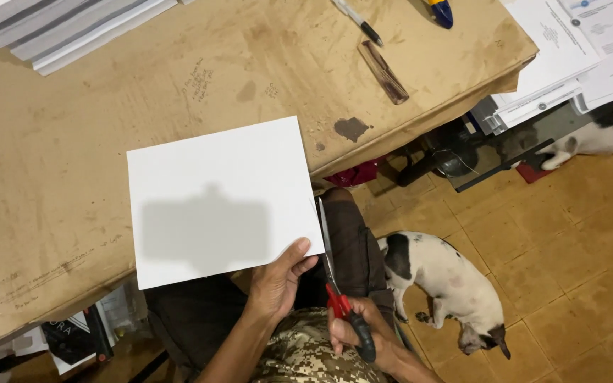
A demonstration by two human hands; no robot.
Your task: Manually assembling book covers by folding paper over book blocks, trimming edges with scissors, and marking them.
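Note:
My left hand [278,280] pinches the near right corner of a white sheet of card [214,198], which lies partly on the brown paper-covered table [72,142] and juts over its edge. My right hand [360,333] grips red-and-black-handled scissors [335,284]. Their blades point up along the sheet's right edge, near the corner my left hand holds. A grey shadow falls across the sheet's middle.
A brown comb [384,72], a pen [357,21] and a blue-yellow object [440,10] lie at the table's far side. Stacked paper [65,28] sits far left, printed sheets [576,50] far right. Two black-and-white dogs [448,284] [604,135] lie on the tiled floor.

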